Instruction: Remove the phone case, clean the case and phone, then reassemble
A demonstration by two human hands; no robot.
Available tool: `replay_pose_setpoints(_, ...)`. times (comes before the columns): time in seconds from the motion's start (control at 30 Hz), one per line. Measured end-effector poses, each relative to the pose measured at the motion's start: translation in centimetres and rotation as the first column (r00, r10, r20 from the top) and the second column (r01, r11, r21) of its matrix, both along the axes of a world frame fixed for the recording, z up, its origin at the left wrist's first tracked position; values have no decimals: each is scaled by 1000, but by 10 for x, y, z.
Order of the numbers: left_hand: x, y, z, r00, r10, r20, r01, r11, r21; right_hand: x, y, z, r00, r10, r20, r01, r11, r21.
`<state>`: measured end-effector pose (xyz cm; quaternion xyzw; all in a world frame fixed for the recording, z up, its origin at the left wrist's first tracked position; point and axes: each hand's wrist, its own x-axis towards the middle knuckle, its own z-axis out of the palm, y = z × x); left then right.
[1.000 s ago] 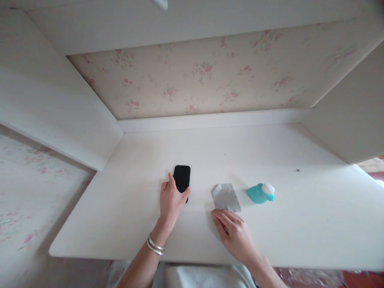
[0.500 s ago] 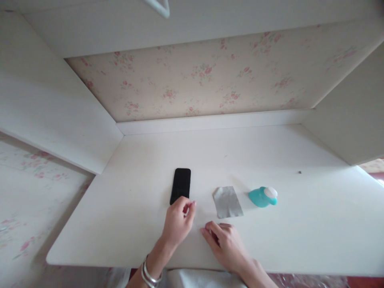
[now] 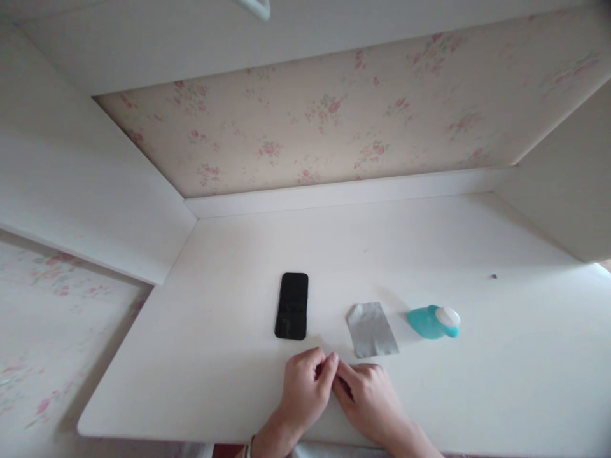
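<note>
My left hand (image 3: pixel 308 385) is closed, its fingers curled in and thumb up, just below the black smartphone (image 3: pixel 292 306). My right hand (image 3: pixel 367 397) is also closed, with its thumb and index finger meeting the left thumb's tip. Nothing shows in either hand. The phone lies flat, screen dark. A grey cloth (image 3: pixel 372 331), slightly creased, is spread just above my right hand. To its right stands a turquoise bottle (image 3: pixel 432 322) with a white cap.
All of this is on a white desk (image 3: pixel 200 356) with panels at both sides and flowered wallpaper (image 3: pixel 305 130) behind. A tiny dark speck (image 3: pixel 494 276) lies at the right. Above, a white cabinet edge with a handle (image 3: pixel 258 7) overhangs.
My left hand has come off the phone's lower edge, moving down and right until it touches my right hand. The view has shifted slightly; the phone, cloth and bottle stay put.
</note>
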<state>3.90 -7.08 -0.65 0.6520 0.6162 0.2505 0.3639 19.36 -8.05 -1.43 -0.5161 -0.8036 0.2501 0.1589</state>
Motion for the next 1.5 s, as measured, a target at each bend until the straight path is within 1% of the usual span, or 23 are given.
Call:
replay_pose_setpoints(0.27, 1, -1, -4, 995, 3, -99, 7, 995, 98, -1, 1, 3, 1000, 1, 6, -1, 1000, 26)
replay_pose_setpoints(0.47, 1, -1, -2, 992, -8, -124, 22, 993, 114, -1, 2, 0, 1000, 7, 9, -7, 1000, 3)
replay_pose_setpoints(0.7, 2, -4, -3, 987, -27, -158, 50, 989, 139, -1, 1, 1, 999, 6, 41, -6, 1000, 17)
replay_pose_setpoints(0.8, 2, -4, -1, 991, -31, -133, 50, 988, 145, -2, 1, 2, 999, -2, 46, 1, 1000, 16)
replay_pose_setpoints(0.83, 0, -3, 0, 994, -7, -108, 24, 989, 149, -3, 0, 3, 999, -7, 49, 6, 1000, 17)
replay_pose_setpoints(0.9, -7, 1, 3, 993, 105, -55, -94, 981, 171, -4, 1, 4, 998, -20, 59, 19, 1000, 20)
replay_pose_setpoints(0.97, -20, 9, 5, 960, 276, -37, -261, 937, 234, -4, 1, 4, 997, -29, 68, 28, 999, 20)
replay_pose_setpoints(1.03, -35, 18, 6, 922, 377, -88, -335, 891, 305, -5, 1, 4, 997, -33, 69, 32, 999, 21)
replay_pose_setpoints(1.1, -48, 27, 6, 889, 415, -194, -313, 859, 405, -5, 2, 5, 997, -34, 66, 33, 999, 24)
replay_pose_setpoints(1.13, -53, 29, 6, 864, 435, -252, -302, 850, 432, -5, 2, 6, 997, -34, 64, 32, 999, 25)
replay_pose_setpoints(1.2, -57, 32, 5, 827, 446, -341, -286, 857, 429, -5, 2, 7, 998, -30, 59, 29, 999, 26)
replay_pose_setpoints(1.27, -54, 32, 4, 808, 423, -410, -259, 880, 397, -5, 2, 8, 998, -29, 60, 27, 999, 24)
replay_pose_setpoints(1.33, -47, 32, 4, 802, 384, -457, -208, 897, 389, -5, 2, 7, 997, -29, 67, 27, 999, 27)
replay_pose_setpoints(1.4, -39, 32, 3, 793, 359, -492, -155, 900, 406, -5, 1, 5, 996, -31, 79, 28, 999, 31)
replay_pose_setpoints(1.5, -32, 36, 2, 773, 343, -534, -111, 901, 419, -5, 0, 3, 995, -35, 90, 33, 999, 30)
